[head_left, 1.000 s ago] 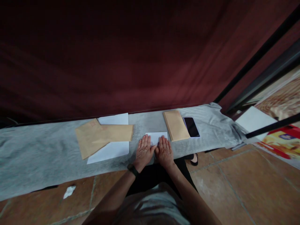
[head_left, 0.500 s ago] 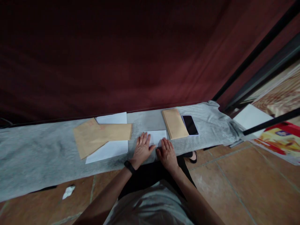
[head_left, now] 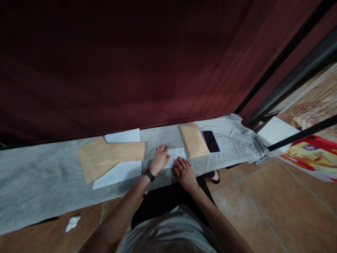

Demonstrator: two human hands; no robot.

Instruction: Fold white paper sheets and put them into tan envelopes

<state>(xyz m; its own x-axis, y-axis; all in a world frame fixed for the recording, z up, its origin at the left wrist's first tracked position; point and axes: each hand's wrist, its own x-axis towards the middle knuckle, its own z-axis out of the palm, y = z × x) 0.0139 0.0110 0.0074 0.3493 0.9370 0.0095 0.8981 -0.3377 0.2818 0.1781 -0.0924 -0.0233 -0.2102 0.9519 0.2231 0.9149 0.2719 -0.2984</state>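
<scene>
A folded white sheet of paper (head_left: 174,153) lies flat on the grey cloth in front of me. My left hand (head_left: 159,160), with a dark band on the wrist, rests over the paper's left edge, fingers extended and close together. On the near right part of the same paper lies my right hand (head_left: 184,173), its fingers flat and slightly bent. Both hands cover parts of the sheet. Just right of it is a stack of brown envelopes (head_left: 195,140). To the left, more brown envelopes (head_left: 113,153) overlap white paper sheets (head_left: 119,174).
A phone (head_left: 210,141) lies beside the right envelope stack. The grey cloth (head_left: 39,179) covers a long narrow surface against a dark red panel (head_left: 147,70). Black bars (head_left: 286,52) and a colourful box (head_left: 313,154) stand at the right. A crumpled white scrap (head_left: 73,223) is on the tiled floor.
My left hand has turned and its spread fingers have drawn together at the paper's left edge. My right hand has slid slightly on the sheet. The view has shifted a little.
</scene>
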